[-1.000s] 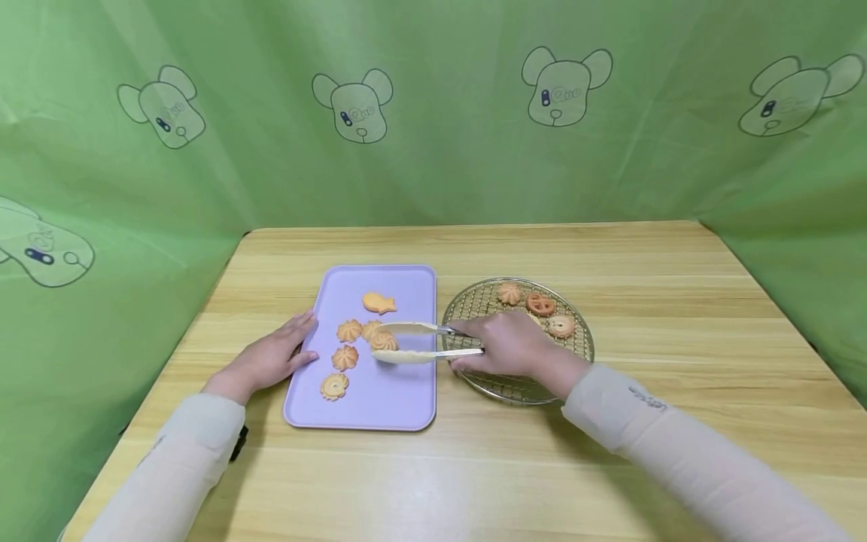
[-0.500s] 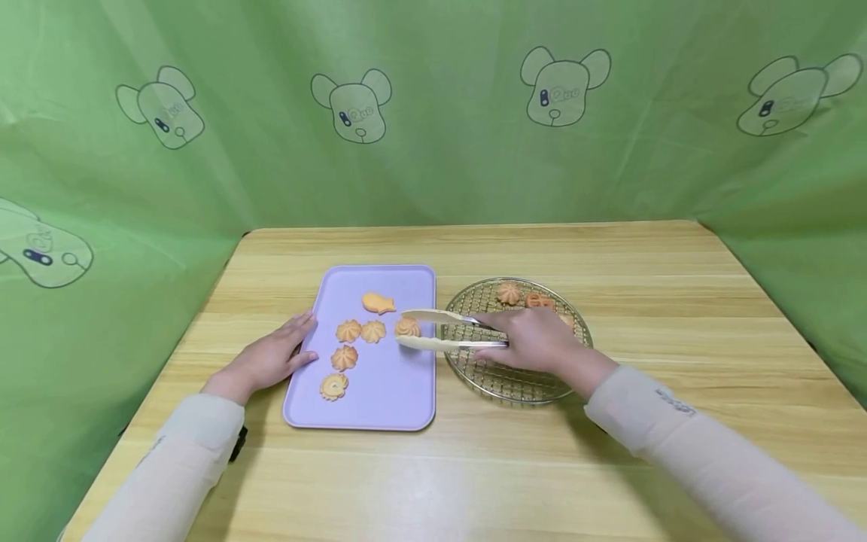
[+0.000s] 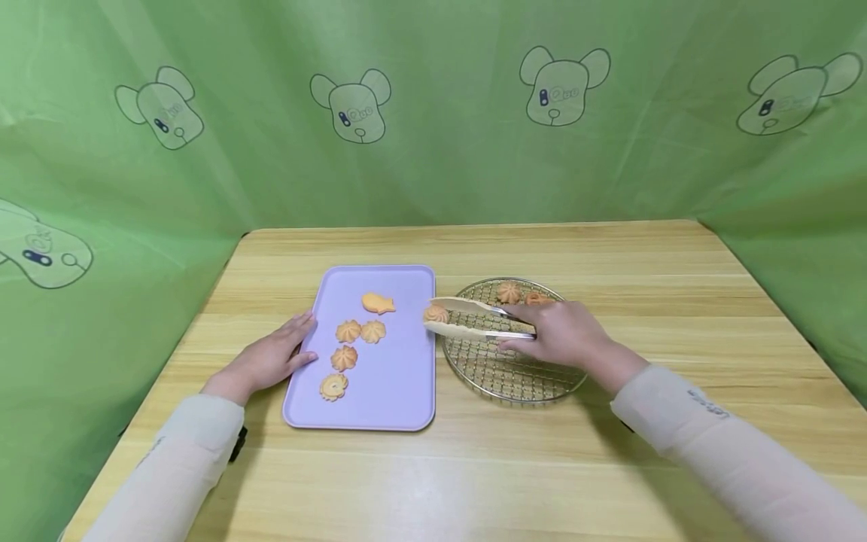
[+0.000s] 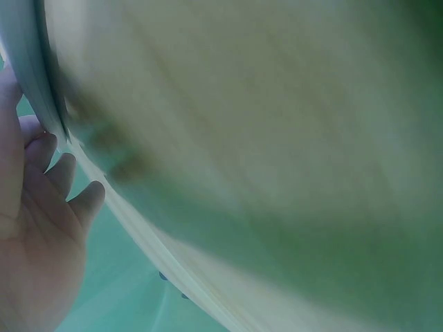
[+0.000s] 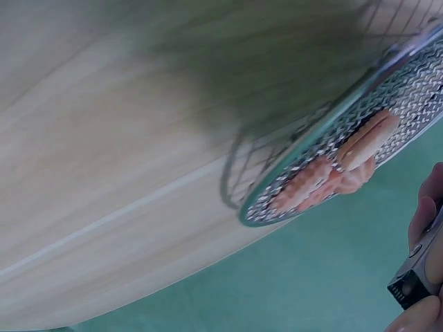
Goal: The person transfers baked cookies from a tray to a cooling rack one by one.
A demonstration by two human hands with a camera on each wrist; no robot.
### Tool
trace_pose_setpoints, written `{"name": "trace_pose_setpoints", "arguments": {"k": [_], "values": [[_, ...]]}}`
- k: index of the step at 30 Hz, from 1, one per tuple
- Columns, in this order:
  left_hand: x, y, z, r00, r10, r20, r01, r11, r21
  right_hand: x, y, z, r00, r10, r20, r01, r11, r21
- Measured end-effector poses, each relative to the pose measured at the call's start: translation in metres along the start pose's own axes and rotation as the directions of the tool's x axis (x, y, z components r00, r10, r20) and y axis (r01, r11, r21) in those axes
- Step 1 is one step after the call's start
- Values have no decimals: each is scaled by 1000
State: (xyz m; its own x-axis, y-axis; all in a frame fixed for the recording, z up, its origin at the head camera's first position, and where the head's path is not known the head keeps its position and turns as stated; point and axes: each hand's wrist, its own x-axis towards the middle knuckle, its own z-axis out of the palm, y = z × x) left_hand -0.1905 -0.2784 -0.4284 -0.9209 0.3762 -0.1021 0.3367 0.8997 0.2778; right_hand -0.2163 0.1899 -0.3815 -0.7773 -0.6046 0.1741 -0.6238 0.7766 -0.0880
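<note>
My right hand (image 3: 565, 335) grips a pair of tongs (image 3: 460, 332) with pale tips and metal arms. Between the tips sits a swirled round cookie (image 3: 436, 314), over the right rim of the lilac tray (image 3: 400, 395). Fingers of my left hand (image 3: 267, 357) rest along the tray's left edge; the left wrist view shows them at its side. Still on the tray lie a fish-shaped cookie (image 3: 378, 302) and several flower-shaped cookies (image 3: 344, 357). To the right stands a round wire rack (image 3: 508, 380), partly beneath the right hand and tongs.
Toward the rack's back edge lie a swirled cookie (image 3: 509, 293) and a pretzel-shaped cookie (image 3: 539, 299); the right hand hides others, seen in the right wrist view as cookies (image 5: 367, 142). Green curtains (image 3: 447, 173) surround the wooden table (image 3: 474, 482) at the back and sides.
The tongs have carried the swirled cookie from the middle of the tray rightward and slightly back to its right rim. The left hand has stayed in place.
</note>
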Motion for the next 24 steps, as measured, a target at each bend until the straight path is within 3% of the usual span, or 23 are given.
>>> {"name": "trace_pose_setpoints", "arguments": {"k": [19, 24], "values": [[-1, 1, 0, 1000, 8, -3, -8, 1000, -3, -17, 24, -3, 997, 70, 13, -70, 998, -11], [-1, 1, 0, 1000, 2, 1, -2, 1000, -7, -21, 29, -6, 992, 115, 56, -115, 993, -13]]}}
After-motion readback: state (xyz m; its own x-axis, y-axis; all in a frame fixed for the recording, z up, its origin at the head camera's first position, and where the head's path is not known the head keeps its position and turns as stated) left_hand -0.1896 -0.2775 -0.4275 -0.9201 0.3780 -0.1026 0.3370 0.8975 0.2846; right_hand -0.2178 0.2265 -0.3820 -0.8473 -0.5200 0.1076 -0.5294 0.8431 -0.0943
